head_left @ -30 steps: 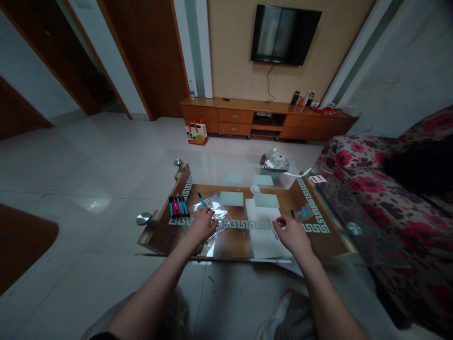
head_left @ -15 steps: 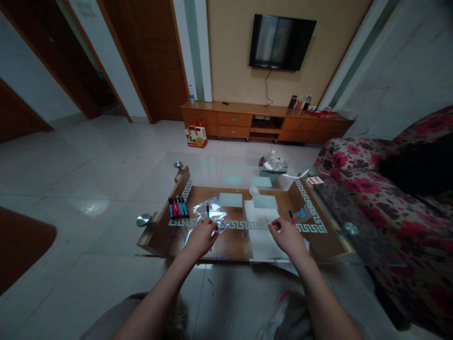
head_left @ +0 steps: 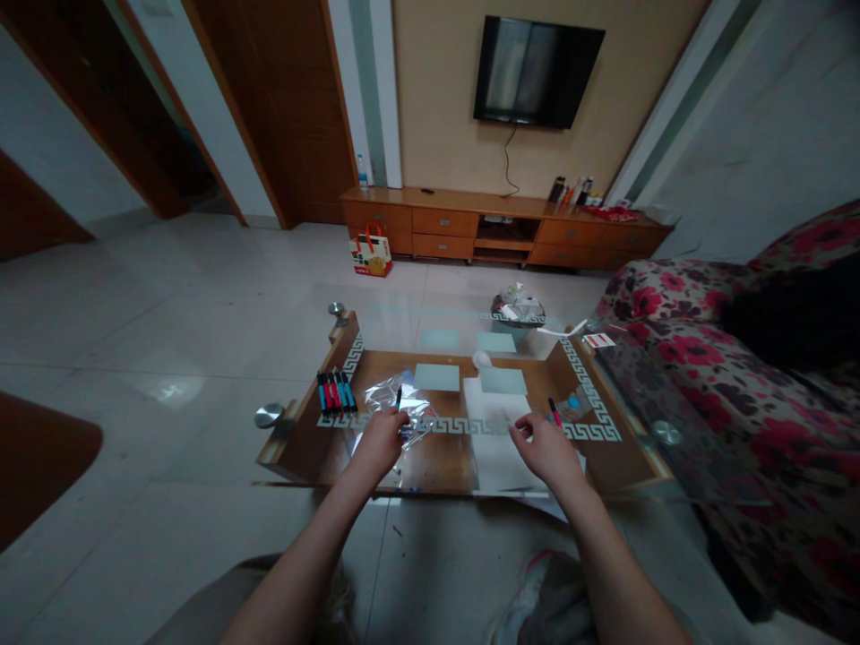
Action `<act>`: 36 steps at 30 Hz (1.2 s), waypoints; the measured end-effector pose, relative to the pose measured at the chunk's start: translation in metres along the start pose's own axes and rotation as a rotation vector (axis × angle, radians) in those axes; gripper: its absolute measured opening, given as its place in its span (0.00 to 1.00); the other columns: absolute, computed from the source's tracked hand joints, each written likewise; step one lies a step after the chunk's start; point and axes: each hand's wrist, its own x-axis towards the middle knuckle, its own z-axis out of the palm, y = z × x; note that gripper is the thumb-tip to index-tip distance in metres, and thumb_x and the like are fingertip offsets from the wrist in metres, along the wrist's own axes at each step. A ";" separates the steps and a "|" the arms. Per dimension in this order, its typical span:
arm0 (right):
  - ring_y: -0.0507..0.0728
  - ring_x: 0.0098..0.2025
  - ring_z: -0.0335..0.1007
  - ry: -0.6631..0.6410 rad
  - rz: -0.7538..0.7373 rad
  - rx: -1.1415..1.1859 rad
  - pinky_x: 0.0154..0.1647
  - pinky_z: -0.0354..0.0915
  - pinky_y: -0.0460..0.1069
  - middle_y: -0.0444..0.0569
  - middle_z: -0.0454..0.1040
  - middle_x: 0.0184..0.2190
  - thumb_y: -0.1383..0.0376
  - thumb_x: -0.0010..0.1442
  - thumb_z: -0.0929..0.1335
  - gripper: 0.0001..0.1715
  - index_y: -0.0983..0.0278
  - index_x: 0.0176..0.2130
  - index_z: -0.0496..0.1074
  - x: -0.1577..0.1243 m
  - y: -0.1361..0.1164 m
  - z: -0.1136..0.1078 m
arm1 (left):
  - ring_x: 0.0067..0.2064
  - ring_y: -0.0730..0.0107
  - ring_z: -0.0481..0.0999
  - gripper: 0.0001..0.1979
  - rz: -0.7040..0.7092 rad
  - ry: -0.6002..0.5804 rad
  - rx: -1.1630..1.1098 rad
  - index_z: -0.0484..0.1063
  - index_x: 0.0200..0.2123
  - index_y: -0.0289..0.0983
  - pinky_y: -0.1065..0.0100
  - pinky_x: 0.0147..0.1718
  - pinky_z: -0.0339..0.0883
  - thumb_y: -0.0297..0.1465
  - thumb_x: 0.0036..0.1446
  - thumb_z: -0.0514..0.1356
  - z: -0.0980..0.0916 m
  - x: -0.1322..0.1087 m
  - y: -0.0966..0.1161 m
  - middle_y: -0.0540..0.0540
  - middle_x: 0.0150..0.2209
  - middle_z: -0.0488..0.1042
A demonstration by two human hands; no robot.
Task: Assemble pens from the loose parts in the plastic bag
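Observation:
My left hand (head_left: pixel 382 442) is closed round a blue pen (head_left: pixel 399 399), whose dark end sticks up past the fingers. It is above the near part of the glass-topped coffee table (head_left: pixel 443 479), by a crinkled clear plastic bag (head_left: pixel 386 392). Over white paper (head_left: pixel 497 461), my right hand (head_left: pixel 546 448) is curled, thumb and fingertips close together; what they hold, if anything, is hidden. A red pen (head_left: pixel 554 413) with a dark end shows just beyond its knuckles, and I cannot tell whether the hand touches it. Several blue and red pens (head_left: pixel 337 392) lie side by side at the table's left.
Beyond the right hand, a bottle with a blue cap (head_left: pixel 573 403) shows near the table's right side. A filled waste basket (head_left: pixel 517 312) stands past the far edge. To the right is a flowered sofa (head_left: pixel 692 349); a paper bag (head_left: pixel 371 255) sits by the TV cabinet (head_left: pixel 443 222).
My left hand has shifted slightly left and turned, so the blue pen leans more to the right. The right hand has stayed in place. The view has tilted a little.

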 end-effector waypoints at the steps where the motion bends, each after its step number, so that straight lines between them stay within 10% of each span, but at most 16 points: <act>1: 0.58 0.38 0.75 -0.004 0.002 -0.001 0.39 0.63 0.47 0.52 0.79 0.34 0.56 0.62 0.66 0.14 0.62 0.38 0.75 0.000 -0.001 0.000 | 0.47 0.62 0.73 0.18 -0.006 0.009 0.009 0.76 0.40 0.36 0.67 0.47 0.64 0.14 0.50 0.54 0.000 -0.001 0.000 0.42 0.41 0.75; 10: 0.58 0.38 0.75 0.012 -0.030 0.027 0.38 0.63 0.48 0.52 0.79 0.34 0.57 0.62 0.66 0.13 0.62 0.39 0.75 -0.008 -0.015 -0.007 | 0.52 0.60 0.73 0.38 -0.060 0.078 -0.008 0.64 0.61 0.38 0.65 0.50 0.65 0.11 0.46 0.53 0.003 -0.004 -0.005 0.38 0.51 0.73; 18: 0.57 0.38 0.75 0.019 -0.114 0.375 0.41 0.65 0.49 0.51 0.79 0.35 0.55 0.61 0.66 0.15 0.63 0.39 0.75 -0.012 -0.035 0.005 | 0.46 0.62 0.73 0.21 0.103 0.057 -0.119 0.73 0.48 0.36 0.64 0.49 0.67 0.16 0.54 0.53 -0.011 -0.017 0.023 0.41 0.44 0.71; 25: 0.52 0.25 0.69 -0.312 0.004 0.902 0.26 0.62 0.46 0.50 0.77 0.29 0.42 0.64 0.58 0.33 0.66 0.37 0.73 -0.009 -0.064 0.019 | 0.49 0.64 0.72 0.13 0.381 0.086 -0.220 0.70 0.50 0.41 0.66 0.48 0.67 0.27 0.66 0.51 -0.031 -0.040 0.064 0.42 0.48 0.70; 36: 0.52 0.24 0.65 -0.418 -0.097 0.866 0.26 0.59 0.46 0.47 0.73 0.23 0.41 0.62 0.62 0.33 0.66 0.28 0.72 -0.013 -0.062 0.028 | 0.43 0.67 0.71 0.08 0.398 0.134 0.068 0.71 0.46 0.43 0.70 0.38 0.65 0.33 0.67 0.53 -0.034 -0.039 0.062 0.45 0.43 0.71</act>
